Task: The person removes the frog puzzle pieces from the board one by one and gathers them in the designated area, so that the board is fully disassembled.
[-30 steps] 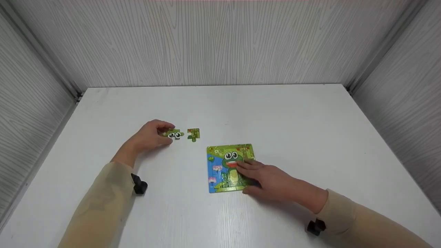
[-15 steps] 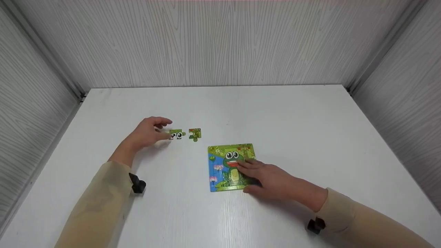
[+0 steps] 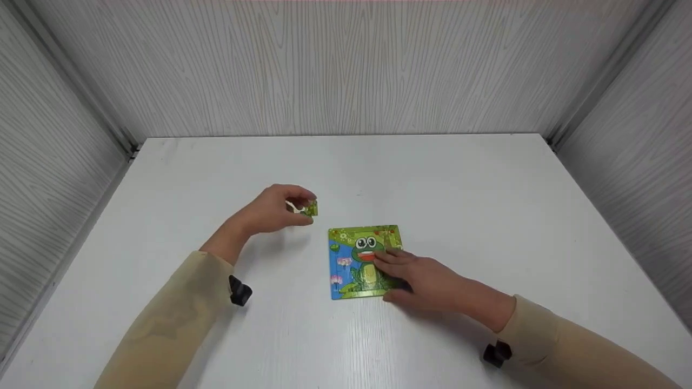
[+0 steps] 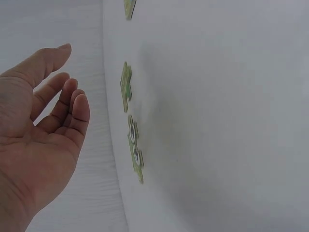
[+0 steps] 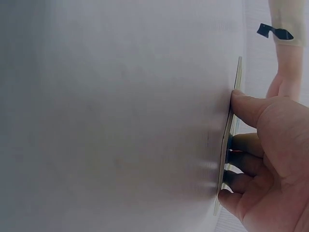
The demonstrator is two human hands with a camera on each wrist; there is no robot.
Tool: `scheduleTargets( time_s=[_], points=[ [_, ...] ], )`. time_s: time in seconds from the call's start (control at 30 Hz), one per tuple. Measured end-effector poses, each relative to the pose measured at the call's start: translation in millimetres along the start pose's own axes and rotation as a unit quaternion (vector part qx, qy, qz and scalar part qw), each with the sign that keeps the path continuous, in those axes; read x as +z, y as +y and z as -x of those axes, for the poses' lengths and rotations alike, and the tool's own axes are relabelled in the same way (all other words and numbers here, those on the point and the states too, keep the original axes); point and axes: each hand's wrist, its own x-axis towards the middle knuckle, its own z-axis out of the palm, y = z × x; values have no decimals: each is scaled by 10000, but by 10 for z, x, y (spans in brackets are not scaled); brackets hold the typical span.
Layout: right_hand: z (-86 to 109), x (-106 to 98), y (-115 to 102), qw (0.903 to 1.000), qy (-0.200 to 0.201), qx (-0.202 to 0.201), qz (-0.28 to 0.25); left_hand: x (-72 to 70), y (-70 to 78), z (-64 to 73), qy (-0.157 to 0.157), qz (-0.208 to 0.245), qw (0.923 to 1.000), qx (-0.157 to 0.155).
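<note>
On the white table (image 3: 465, 178), your frog puzzle board (image 3: 369, 274) lies flat near the middle; judged thin, light and stiff, with a slick printed face that may slide, it is best held by opposite edges. Your right hand (image 3: 428, 282) rests on its right side, fingertips on the face, thumb at the near right corner. Your left hand (image 3: 270, 209) hangs above the table, thumb apart from loosely curved fingers, pinching nothing. Below it lie the frog-eye piece (image 4: 134, 145) and, just beside, the leafy piece (image 4: 126, 87): both presumably light, rigid, weakest at the knobs; grip the straight sides. Against half a second ago, your left hand has shifted rightward from the frog-eye piece; your right hand has kept its place.
</note>
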Motion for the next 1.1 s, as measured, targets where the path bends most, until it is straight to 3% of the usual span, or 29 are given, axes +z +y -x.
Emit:
scheduleTargets(
  time_s=[0.27,0.53,0.8,1.1],
  points=[
    [-5,-2,-4,9999,-102,90,-15,341,149,-139,-510,-434,9976,175],
    [-4,-7,-2,9999,-123,95,35,529,160,-226,-766,-472,9956,276],
    [3,-23,-13,9998,-154,135,-56,625,176,-295,-1020,-508,9926,422],
    [8,-20,-6,9999,-108,91,94,636,207,-319,-1226,-796,9878,539]
  ],
)
